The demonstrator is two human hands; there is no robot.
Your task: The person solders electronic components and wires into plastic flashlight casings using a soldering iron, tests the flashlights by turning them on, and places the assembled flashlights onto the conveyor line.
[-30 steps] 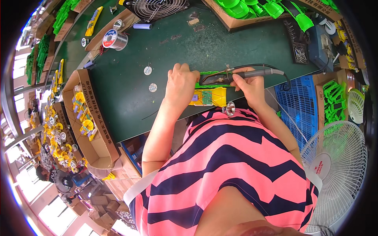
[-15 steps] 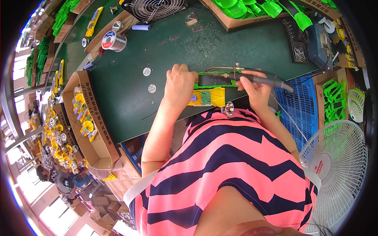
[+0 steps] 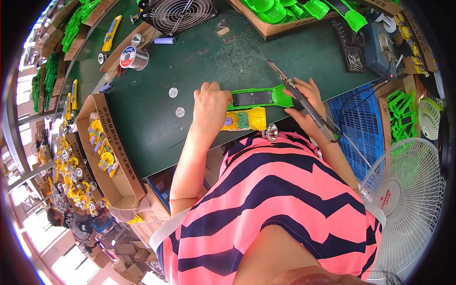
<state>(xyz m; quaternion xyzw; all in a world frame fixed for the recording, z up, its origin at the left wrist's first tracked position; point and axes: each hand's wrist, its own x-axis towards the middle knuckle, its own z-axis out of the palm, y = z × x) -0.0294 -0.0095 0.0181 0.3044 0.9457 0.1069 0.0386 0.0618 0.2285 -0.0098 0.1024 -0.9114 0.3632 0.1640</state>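
Note:
A green plastic flashlight housing (image 3: 256, 98) with a dark strip inside lies at the table's near edge. My left hand (image 3: 209, 105) is closed at its left end, with the fingertips partly hidden. My right hand (image 3: 311, 107) holds a soldering iron (image 3: 306, 103) across the palm, its tip up and to the left above the table. The thumb and fingers of that hand are at the housing's right end. Just below lies a yellow housing (image 3: 257, 118) with a green circuit board (image 3: 242, 119), and a shiny reflector cup (image 3: 270, 132) beside it.
Solder wire spool (image 3: 134, 57), purple battery cell (image 3: 165, 41) and two round discs (image 3: 173, 92) lie leftward. A carton (image 3: 128, 156) of yellow assemblies stands left. Beyond are a black fan (image 3: 183, 14) and a box of green parts (image 3: 270, 29); a soldering station (image 3: 380, 52) stands right.
The soldering iron has swung from lying over the green housing to a steep slant, its tip pointing away. My right hand has opened toward the housing's right end; my left hand stays at its left end.

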